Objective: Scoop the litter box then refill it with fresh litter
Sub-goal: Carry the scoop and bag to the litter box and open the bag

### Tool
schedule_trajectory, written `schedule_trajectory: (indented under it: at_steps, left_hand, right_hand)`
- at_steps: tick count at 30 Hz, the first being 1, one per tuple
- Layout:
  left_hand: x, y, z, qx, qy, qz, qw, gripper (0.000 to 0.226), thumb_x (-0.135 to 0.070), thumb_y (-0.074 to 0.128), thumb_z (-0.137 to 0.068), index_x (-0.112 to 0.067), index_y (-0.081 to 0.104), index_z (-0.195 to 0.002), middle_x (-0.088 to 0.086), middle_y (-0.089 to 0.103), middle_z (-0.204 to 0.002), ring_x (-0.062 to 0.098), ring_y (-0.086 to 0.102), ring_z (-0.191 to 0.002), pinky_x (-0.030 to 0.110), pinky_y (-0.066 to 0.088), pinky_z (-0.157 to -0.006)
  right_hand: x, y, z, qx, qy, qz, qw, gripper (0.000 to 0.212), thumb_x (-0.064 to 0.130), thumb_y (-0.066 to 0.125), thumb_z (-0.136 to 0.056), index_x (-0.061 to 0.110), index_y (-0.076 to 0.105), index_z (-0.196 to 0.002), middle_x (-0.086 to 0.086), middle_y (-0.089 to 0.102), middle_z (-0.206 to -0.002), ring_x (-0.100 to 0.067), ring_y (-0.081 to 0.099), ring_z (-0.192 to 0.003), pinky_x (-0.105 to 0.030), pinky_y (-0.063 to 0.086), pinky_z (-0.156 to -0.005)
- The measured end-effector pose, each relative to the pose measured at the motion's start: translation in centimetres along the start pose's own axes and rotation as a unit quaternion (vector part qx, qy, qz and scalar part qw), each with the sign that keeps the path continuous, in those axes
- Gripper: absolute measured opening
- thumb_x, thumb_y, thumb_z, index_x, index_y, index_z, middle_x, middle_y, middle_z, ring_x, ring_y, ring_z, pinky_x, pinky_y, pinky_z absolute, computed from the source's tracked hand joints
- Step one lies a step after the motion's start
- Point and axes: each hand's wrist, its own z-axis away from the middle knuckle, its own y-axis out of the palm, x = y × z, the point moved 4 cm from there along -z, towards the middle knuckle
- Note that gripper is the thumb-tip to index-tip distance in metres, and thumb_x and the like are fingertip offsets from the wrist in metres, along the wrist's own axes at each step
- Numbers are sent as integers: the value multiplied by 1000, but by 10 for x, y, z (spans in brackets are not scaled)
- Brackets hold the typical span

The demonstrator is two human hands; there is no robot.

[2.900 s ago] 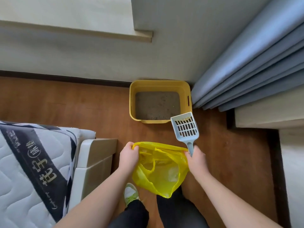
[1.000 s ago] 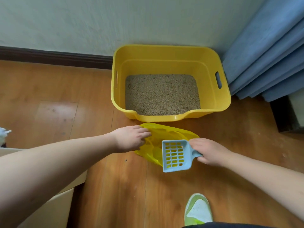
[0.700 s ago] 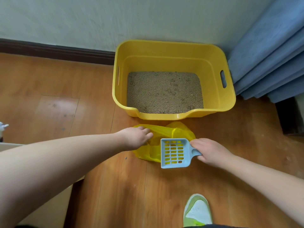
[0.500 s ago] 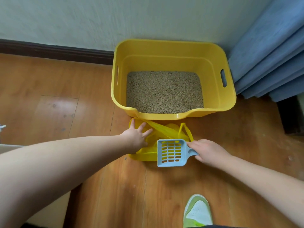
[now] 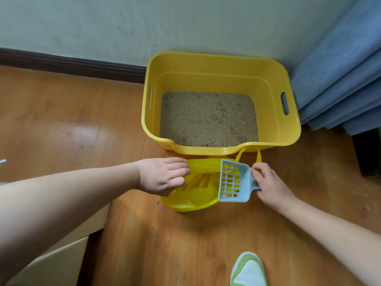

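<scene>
A yellow litter box (image 5: 288, 96) stands on the wooden floor against the wall, with tan litter (image 5: 208, 118) spread over its bottom. Just in front of it lies a yellow plastic bag (image 5: 195, 195), its mouth spread toward the box. My left hand (image 5: 162, 175) grips the bag's left rim. My right hand (image 5: 272, 184) holds the handle of a light blue slotted scoop (image 5: 234, 180) and also pinches one of the bag's handle loops (image 5: 257, 157). The scoop lies over the bag's right side with nothing in it.
Blue curtain folds (image 5: 342, 75) hang right of the box. A dark baseboard (image 5: 72, 65) runs along the wall. A cream furniture edge (image 5: 68, 259) is at the lower left, and my green-and-white shoe (image 5: 248, 269) is at the bottom.
I have crouched down to the box and laid the bag on the floor. In the last half second my left hand closed on the bag's rim and both hands pulled its mouth wider.
</scene>
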Motion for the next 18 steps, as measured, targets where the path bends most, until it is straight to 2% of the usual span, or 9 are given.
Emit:
schedule_trajectory:
  at_steps: [2, 3, 6, 8, 11, 13, 15, 16, 18]
  left_hand:
    - [-1, -1, -3, -8, 31, 1, 1000, 16, -18, 52, -88, -6, 47, -97, 22, 63, -117, 36, 60, -108, 48, 33, -112]
    - [-1, -2, -4, -12, 48, 0, 999, 14, -17, 51, -88, -6, 47, -97, 21, 64, -116, 36, 60, -109, 48, 33, -112]
    - [-7, -1, -6, -8, 95, 14, 995, 21, -15, 60, -82, -7, 45, -96, 19, 64, -115, 34, 58, -111, 47, 34, -111]
    - [-12, 1, -4, 7, 119, 39, 992, 32, -18, 68, -75, -7, 46, -95, 20, 64, -115, 35, 56, -112, 47, 33, -111]
    - [-19, 5, -1, 41, 145, 93, 984, 39, -28, 66, -72, -2, 51, -97, 25, 61, -114, 39, 54, -113, 49, 31, -112]
    - [-20, 9, 0, 72, 147, 105, 981, 42, -38, 57, -80, -1, 54, -97, 26, 60, -111, 41, 53, -111, 51, 31, -111]
    - [-22, 12, 1, 94, 126, 100, 983, 48, -49, 43, -90, -3, 57, -90, 23, 62, -99, 39, 55, -102, 49, 36, -106]
    - [-23, 14, 2, 99, 106, 102, 984, 51, -51, 39, -94, -5, 61, -82, 19, 63, -88, 37, 57, -93, 47, 41, -101]
    - [-25, 21, 5, 101, 61, 103, 988, 57, -46, 40, -97, -11, 62, -58, 10, 59, -66, 32, 57, -70, 39, 51, -82]
  right_hand:
    - [15, -12, -9, -54, -68, 26, 996, 84, -8, 70, -51, 13, 46, -128, -5, 42, -112, -32, 61, -69, -37, 56, -63]
    - [22, -17, -14, -70, -94, 41, 992, 82, -5, 67, -54, 15, 46, -130, -3, 43, -112, -28, 60, -66, -34, 54, -60]
    - [37, -21, -20, -99, -180, 59, 977, 53, 7, 50, -72, 17, 49, -124, -1, 47, -121, -19, 57, -72, -29, 46, -65]
    - [40, -15, -20, -73, -251, 64, 963, 41, 10, 46, -80, 16, 49, -121, 0, 50, -129, -17, 54, -73, -28, 42, -68]
    - [42, -3, -20, 7, -321, 105, 941, 41, 16, 45, -86, 21, 51, -126, 6, 57, -134, -15, 48, -66, -26, 39, -61]
    - [45, 4, -22, 60, -320, 122, 938, 48, 24, 51, -81, 27, 52, -129, 7, 57, -135, -16, 55, -59, -24, 43, -56]
    - [46, 13, -25, 99, -288, 152, 940, 62, 30, 69, -69, 30, 55, -129, 5, 61, -130, -15, 58, -55, -22, 45, -51]
    - [46, 16, -27, 114, -267, 172, 941, 70, 32, 76, -62, 30, 57, -129, 4, 65, -123, -15, 58, -53, -22, 44, -48]
    - [43, 21, -30, 122, -222, 199, 947, 79, 32, 82, -54, 28, 57, -128, 4, 70, -94, -17, 56, -47, -24, 41, -41]
